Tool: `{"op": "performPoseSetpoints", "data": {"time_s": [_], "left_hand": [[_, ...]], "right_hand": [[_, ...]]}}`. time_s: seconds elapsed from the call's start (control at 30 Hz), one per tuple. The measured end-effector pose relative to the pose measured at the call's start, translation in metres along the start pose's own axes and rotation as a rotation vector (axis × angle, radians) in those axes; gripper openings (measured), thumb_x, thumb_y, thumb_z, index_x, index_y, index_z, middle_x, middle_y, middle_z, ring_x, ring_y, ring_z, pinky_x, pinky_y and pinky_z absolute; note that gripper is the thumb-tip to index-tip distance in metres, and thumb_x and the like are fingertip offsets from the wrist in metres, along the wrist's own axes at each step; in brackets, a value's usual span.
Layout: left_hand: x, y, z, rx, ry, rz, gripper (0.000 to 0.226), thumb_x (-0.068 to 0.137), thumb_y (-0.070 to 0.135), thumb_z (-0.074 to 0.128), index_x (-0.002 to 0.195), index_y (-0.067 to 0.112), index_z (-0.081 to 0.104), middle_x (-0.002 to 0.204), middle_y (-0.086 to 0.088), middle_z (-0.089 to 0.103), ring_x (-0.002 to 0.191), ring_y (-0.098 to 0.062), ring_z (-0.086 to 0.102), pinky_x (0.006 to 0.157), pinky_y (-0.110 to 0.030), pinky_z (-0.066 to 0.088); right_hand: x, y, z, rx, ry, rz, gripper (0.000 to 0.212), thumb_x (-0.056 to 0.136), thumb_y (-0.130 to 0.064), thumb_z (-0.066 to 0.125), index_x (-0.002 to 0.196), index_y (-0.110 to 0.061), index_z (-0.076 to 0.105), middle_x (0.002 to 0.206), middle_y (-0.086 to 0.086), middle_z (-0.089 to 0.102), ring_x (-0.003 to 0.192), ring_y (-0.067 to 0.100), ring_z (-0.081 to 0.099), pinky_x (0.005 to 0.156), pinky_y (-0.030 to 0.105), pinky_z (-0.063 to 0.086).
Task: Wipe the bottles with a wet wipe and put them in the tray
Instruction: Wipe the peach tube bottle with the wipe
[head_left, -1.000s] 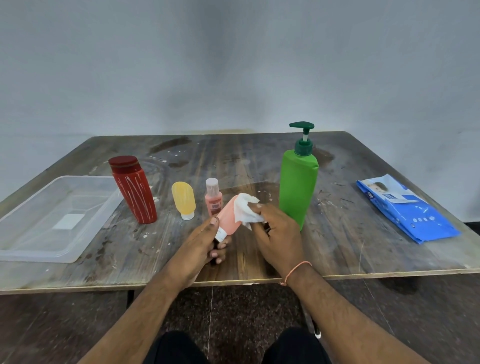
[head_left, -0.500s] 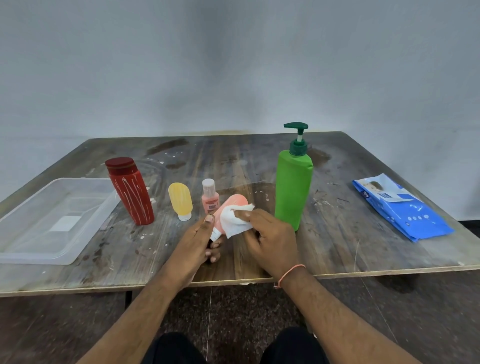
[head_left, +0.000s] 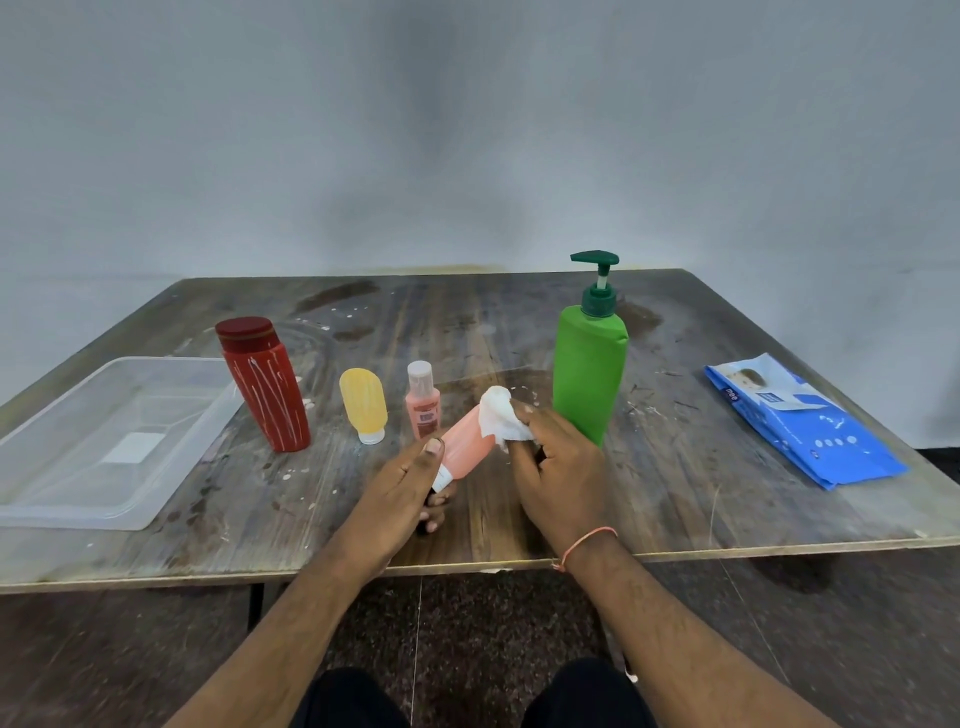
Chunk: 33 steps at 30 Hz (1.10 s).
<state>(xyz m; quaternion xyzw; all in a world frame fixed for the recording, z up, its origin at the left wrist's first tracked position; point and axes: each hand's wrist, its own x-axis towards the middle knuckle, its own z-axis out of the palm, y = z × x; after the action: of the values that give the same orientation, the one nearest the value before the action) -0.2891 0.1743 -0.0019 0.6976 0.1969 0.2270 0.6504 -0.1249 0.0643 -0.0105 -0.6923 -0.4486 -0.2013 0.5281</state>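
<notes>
My left hand (head_left: 402, 486) grips the capped lower end of a salmon-pink tube bottle (head_left: 467, 444), tilted up and away from me. My right hand (head_left: 558, 462) presses a white wet wipe (head_left: 498, 418) against the tube's upper end. On the table stand a red bottle (head_left: 265, 387), a small yellow bottle (head_left: 363, 405), a small pink bottle (head_left: 423, 402) and a tall green pump bottle (head_left: 587, 364). The clear plastic tray (head_left: 78, 499) lies at the left with nothing in it.
A blue pack of wet wipes (head_left: 800, 421) lies at the right of the wooden table (head_left: 701, 504). The table's front edge runs just under my wrists. A grey wall stands behind the table.
The wipe slid down the tube toward my left hand, then back up to its far end. The left hand kept its hold on the tube.
</notes>
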Motion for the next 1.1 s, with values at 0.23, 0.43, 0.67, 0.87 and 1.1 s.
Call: {"op": "performPoseSetpoints", "data": {"time_s": [0.23, 0.43, 0.67, 0.87, 1.1], "left_hand": [[0.001, 0.001, 0.003, 0.023, 0.048, -0.013, 0.042, 0.113, 0.045, 0.033, 0.116, 0.017, 0.063, 0.071, -0.002, 0.046, 0.059, -0.013, 0.039, 0.055, -0.031, 0.042], [0.004, 0.000, 0.006, 0.065, 0.132, -0.033, 0.042, 0.115, 0.041, 0.036, 0.104, 0.013, 0.065, 0.070, -0.004, 0.051, 0.057, -0.014, 0.044, 0.054, -0.035, 0.045], [0.005, -0.006, 0.010, 0.130, 0.195, -0.003, 0.048, 0.112, 0.053, 0.032, 0.103, 0.019, 0.065, 0.065, 0.005, 0.052, 0.056, -0.010, 0.046, 0.049, -0.028, 0.041], [-0.001, -0.013, 0.016, 0.464, 0.309, 0.099, 0.053, 0.107, 0.065, 0.027, 0.091, 0.031, 0.064, 0.070, 0.007, 0.064, 0.061, -0.007, 0.056, 0.059, -0.030, 0.046], [-0.002, -0.008, 0.021, 0.457, 0.358, 0.140, 0.048, 0.107, 0.056, 0.026, 0.105, 0.038, 0.070, 0.073, 0.021, 0.066, 0.068, 0.001, 0.060, 0.061, -0.017, 0.039]], "right_hand": [[-0.006, -0.002, 0.002, 0.064, -0.133, -0.174, 0.038, 0.091, -0.012, 0.067, 0.126, -0.019, 0.077, 0.112, -0.006, 0.074, 0.090, 0.011, 0.070, 0.077, 0.017, 0.053], [-0.014, -0.009, 0.003, -0.013, -0.261, -0.453, 0.039, 0.092, -0.014, 0.064, 0.129, -0.022, 0.075, 0.104, -0.006, 0.071, 0.076, 0.024, 0.068, 0.060, 0.037, 0.054], [-0.011, -0.006, 0.003, -0.107, -0.115, -0.328, 0.045, 0.084, -0.013, 0.063, 0.127, -0.022, 0.076, 0.110, -0.003, 0.076, 0.077, 0.026, 0.071, 0.058, 0.039, 0.058], [-0.002, -0.001, 0.004, -0.181, -0.037, -0.024, 0.034, 0.086, -0.019, 0.064, 0.117, -0.016, 0.078, 0.101, -0.001, 0.075, 0.083, 0.024, 0.072, 0.062, 0.035, 0.056], [-0.002, -0.001, 0.006, -0.024, -0.155, -0.124, 0.038, 0.091, -0.019, 0.061, 0.125, -0.020, 0.076, 0.103, -0.005, 0.071, 0.084, 0.019, 0.069, 0.065, 0.037, 0.058]]}}
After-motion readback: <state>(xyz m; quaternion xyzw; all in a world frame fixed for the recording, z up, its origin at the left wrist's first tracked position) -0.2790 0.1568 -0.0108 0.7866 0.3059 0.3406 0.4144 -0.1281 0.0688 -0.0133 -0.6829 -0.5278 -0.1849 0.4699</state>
